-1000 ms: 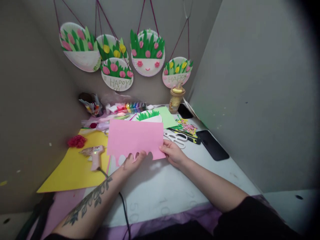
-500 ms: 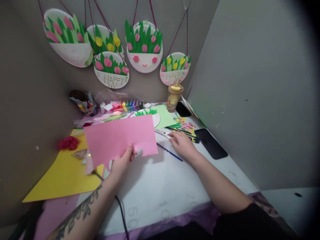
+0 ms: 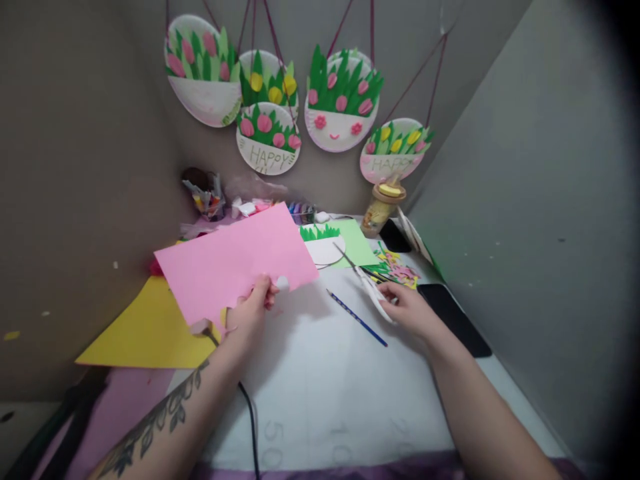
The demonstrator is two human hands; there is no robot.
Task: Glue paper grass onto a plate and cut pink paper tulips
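A large sheet of pink paper (image 3: 235, 260) is raised over the table, its lower edge pinched by my left hand (image 3: 257, 300). A small pale piece (image 3: 282, 284) shows by the left fingertips; I cannot make out what it is. On the right, my right hand (image 3: 405, 307) is closed on white-handled scissors (image 3: 373, 293), with the blades pointing away to the upper left. Between my hands a dark blue pencil (image 3: 357, 317) lies on the white tabletop (image 3: 320, 380). Behind it sits a white paper plate piece with green paper grass (image 3: 323, 248), partly on light green paper (image 3: 359, 241).
Yellow paper (image 3: 145, 327) lies at left, beside a black cable (image 3: 247, 400). Coloured paper scraps (image 3: 395, 265) and a black phone (image 3: 454, 317) are at right. A lidded cup (image 3: 383, 210) stands at the back. Decorated plates (image 3: 341, 100) hang on the wall.
My right hand has picked up the scissors from the table and drawn them nearer. The pink paper has tilted, its right side higher. The whole view has shifted, so things appear further right.
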